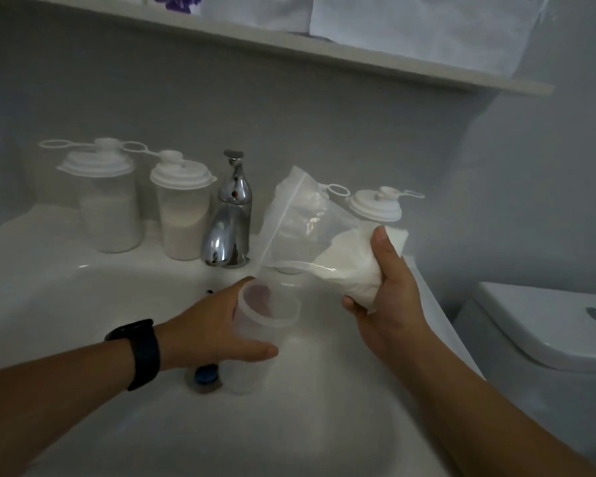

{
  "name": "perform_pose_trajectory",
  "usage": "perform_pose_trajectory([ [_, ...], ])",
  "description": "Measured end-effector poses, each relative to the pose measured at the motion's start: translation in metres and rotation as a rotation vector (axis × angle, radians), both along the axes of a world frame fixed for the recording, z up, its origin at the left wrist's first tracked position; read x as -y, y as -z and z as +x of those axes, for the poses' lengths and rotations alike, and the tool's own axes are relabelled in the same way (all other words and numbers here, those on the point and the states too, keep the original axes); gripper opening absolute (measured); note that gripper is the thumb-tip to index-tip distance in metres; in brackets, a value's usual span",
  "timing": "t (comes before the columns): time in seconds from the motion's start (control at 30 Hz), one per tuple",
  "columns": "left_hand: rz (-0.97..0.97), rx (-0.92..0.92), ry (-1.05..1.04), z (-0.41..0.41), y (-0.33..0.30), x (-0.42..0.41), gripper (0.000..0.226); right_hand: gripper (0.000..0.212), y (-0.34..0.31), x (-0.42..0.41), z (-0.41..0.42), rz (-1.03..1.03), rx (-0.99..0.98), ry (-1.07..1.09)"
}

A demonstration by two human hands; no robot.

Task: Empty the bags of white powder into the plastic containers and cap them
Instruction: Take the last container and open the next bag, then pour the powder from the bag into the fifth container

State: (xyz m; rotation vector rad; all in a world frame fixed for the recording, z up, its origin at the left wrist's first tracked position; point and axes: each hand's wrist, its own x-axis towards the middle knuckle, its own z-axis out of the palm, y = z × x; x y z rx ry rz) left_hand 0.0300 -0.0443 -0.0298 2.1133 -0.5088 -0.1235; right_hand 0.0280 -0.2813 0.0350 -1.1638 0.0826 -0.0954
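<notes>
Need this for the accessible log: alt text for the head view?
Over a white sink, the left hand holds an open plastic container while the right hand grips a clear bag of white powder tilted toward it. Two capped, filled containers stand left of a chrome tap.

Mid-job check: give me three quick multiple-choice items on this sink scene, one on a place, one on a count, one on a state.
1. Where is the open container?
A. on the shelf
B. over the sink, in the left hand
C. on the toilet

2. How many capped containers stand left of the tap?
A. two
B. four
C. none

3. How is the bag of powder?
A. lying flat
B. sealed on the shelf
C. gripped by the right hand, mouth tilted toward the open container

Answers: 1 B, fingers wrap it above the basin. 2 A, two lidded ones there. 3 C, its mouth points down at the rim.
</notes>
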Motion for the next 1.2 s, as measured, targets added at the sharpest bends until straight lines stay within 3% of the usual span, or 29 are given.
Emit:
perform_pose_trajectory([
  [0.1,0.053,-0.027,0.093,0.001,-0.001,-0.026,0.077,0.061,0.002,0.007,0.01,-0.03,0.05,0.002],
  [0.2,0.014,-0.066,0.097,0.008,0.0,-0.046,0.08,0.053,0.007,0.008,0.019,-0.081,0.091,0.004],
  [0.43,0.036,-0.074,0.105,0.014,0.008,-0.038,0.091,0.051,0.026,0.002,0.021,-0.275,0.147,-0.016],
  [0.67,0.044,-0.08,0.063,0.015,0.0,-0.039,0.08,0.04,0.029,-0.005,0.013,-0.36,0.162,-0.081],
  [1.2,0.033,-0.069,0.06,0.013,-0.004,-0.039,0.085,0.041,0.028,-0.004,0.015,-0.334,0.155,-0.087],
])
